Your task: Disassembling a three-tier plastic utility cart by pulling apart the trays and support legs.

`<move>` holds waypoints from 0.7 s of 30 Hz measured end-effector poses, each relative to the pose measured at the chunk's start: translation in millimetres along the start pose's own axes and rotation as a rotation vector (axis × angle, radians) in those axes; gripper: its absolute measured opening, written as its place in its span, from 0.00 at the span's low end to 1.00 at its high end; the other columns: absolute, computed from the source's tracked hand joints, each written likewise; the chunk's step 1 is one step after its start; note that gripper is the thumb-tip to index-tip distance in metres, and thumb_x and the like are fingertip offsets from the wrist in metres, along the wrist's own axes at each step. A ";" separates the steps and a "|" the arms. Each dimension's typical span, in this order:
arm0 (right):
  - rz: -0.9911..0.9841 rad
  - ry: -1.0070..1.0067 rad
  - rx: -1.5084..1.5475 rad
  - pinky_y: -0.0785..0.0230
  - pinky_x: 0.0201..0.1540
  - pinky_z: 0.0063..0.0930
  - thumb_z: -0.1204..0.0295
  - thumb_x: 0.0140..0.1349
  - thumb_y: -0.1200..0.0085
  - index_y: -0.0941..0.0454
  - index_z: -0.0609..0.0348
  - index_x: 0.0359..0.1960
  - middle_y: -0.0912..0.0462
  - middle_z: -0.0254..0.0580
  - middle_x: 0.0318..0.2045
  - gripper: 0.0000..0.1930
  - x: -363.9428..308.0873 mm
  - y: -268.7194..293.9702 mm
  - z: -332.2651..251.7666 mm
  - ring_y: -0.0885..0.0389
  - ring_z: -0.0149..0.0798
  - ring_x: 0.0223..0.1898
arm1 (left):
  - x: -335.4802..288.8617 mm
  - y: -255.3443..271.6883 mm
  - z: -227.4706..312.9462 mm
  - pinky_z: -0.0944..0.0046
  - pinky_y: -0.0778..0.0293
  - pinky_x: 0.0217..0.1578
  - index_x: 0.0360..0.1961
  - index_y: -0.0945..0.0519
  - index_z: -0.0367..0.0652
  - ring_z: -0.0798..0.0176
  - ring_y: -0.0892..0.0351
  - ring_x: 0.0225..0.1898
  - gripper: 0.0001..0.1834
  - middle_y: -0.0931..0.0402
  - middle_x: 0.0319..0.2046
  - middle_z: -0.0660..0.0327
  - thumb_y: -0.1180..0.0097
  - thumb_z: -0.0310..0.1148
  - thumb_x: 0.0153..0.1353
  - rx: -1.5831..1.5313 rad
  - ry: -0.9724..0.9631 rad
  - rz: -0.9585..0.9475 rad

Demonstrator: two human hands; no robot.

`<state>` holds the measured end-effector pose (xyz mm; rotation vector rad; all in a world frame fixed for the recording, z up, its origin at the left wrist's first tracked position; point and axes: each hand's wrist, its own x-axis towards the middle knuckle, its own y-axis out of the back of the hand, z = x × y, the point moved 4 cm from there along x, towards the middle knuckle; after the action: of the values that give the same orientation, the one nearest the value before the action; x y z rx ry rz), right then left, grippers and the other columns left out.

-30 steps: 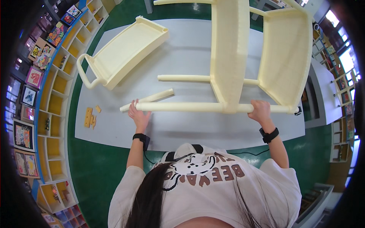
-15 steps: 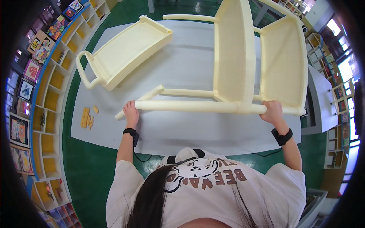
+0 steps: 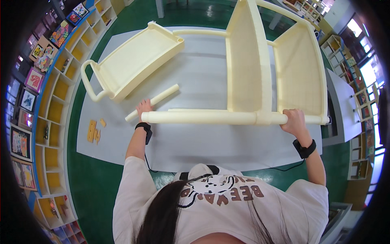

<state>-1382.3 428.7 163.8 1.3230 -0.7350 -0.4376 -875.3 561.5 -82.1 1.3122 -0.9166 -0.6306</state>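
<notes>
Brown capital letters (image 3: 247, 194) stand in bold print across the front of the person's white shirt (image 3: 223, 217), curving in more than one row about a black-outlined cartoon drawing (image 3: 209, 186). Dark hair (image 3: 160, 217) covers part of the print, so only some letters can be made out. Marks on the framed pictures (image 3: 28, 99) at left are too small to read.
</notes>
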 end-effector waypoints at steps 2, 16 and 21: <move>0.003 0.005 -0.010 0.38 0.17 0.34 0.71 0.29 0.50 0.33 0.57 0.08 0.31 0.46 0.09 0.06 -0.8 1.2 -0.5 0.31 0.48 0.13 | 1.8 -9.3 -1.5 0.53 0.41 0.38 0.37 0.33 0.46 0.55 0.35 0.40 0.16 0.34 0.35 0.58 0.46 0.37 0.47 0.002 0.023 -0.028; 0.001 -0.067 0.044 0.40 0.16 0.34 0.72 0.26 0.50 0.37 0.58 0.08 0.32 0.46 0.09 0.08 -23.3 2.4 -10.3 0.31 0.48 0.14 | 3.2 -28.9 -7.7 0.46 0.42 0.44 0.50 0.39 0.44 0.51 0.38 0.45 0.27 0.38 0.44 0.55 0.50 0.29 0.46 -0.067 0.044 -0.093; 0.011 -0.094 0.056 0.41 0.15 0.34 0.73 0.25 0.50 0.38 0.58 0.08 0.32 0.45 0.09 0.08 -29.3 5.4 -19.2 0.32 0.48 0.14 | 14.3 6.2 -7.0 0.50 0.43 0.47 0.53 0.42 0.43 0.51 0.39 0.47 0.29 0.38 0.46 0.53 0.51 0.29 0.47 -0.250 -0.003 0.107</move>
<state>-1390.0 463.2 160.8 1.3573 -0.8375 -0.4765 -862.6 554.5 -73.2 1.0328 -0.8737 -0.6418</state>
